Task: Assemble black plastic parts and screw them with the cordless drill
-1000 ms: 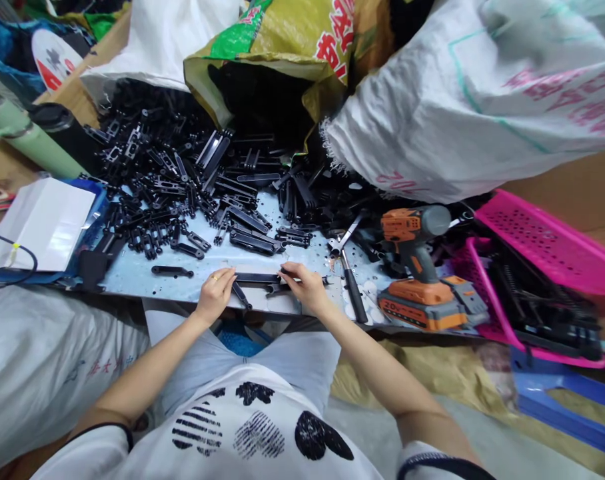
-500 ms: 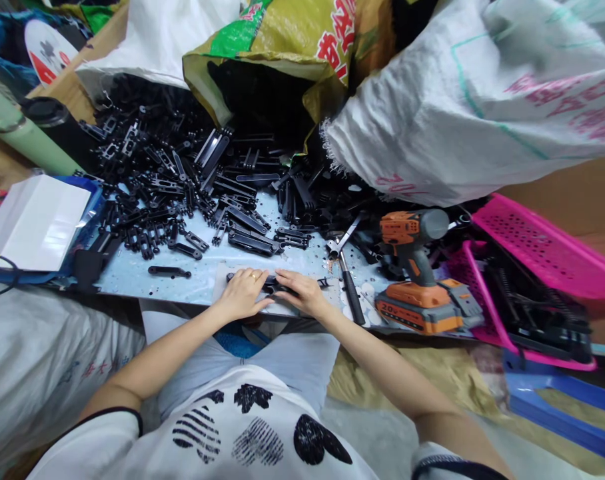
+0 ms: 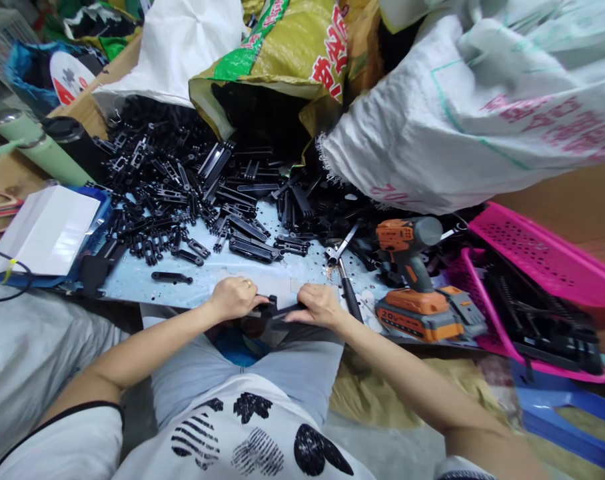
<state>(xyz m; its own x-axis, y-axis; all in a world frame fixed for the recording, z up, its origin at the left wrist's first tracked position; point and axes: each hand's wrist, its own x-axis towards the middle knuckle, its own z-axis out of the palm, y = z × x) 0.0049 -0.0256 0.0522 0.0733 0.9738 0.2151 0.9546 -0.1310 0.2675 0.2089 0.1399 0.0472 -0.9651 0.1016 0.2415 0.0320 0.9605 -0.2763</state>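
Note:
At the table's front edge, my left hand is closed round one end of a black jointed bracket. The bracket's other end is in my right hand, whose fingers are wrapped over it with the thumb along the side. Its middle joint shows in the gap between my hands; the ends are hidden in my fingers. Left of my hands a single black link arm lies on the blue tabletop. To the right of my right hand lies a hammer with a dark handle.
A heap of black parts spreads across the back below a yellow sack and a white sack. An orange cordless drill stands at right, beside a pink basket. A white box and bottles are at left.
My hands have lifted the black bracket off the tabletop and drawn it toward my body. Their fingers, spread flat over it before, are now closed on its two ends.

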